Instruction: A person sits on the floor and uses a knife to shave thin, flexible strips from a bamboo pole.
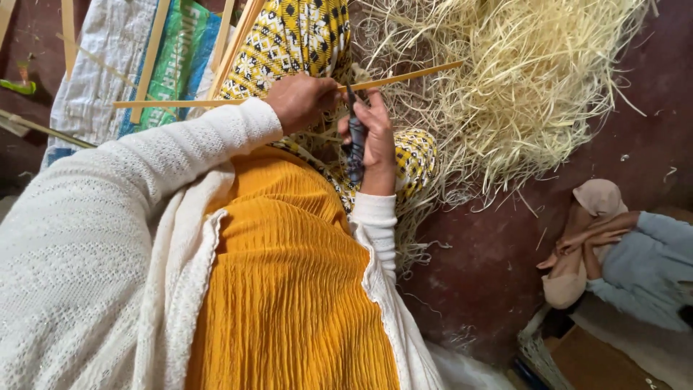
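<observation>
My left hand (299,100) grips a long thin bamboo strip (404,76) that runs from the far left across my lap to the upper middle. My right hand (375,137) holds a dark-handled knife (355,141), its blade meeting the strip just right of my left hand. Both hands work over my knee, which is covered in yellow patterned cloth (296,36). White knitted sleeves cover both arms.
A large heap of pale bamboo shavings (520,79) lies on the dark red floor to the right. More bamboo strips (151,50) rest on a woven plastic sack (115,65) at left. Another person (621,245) sits at the lower right.
</observation>
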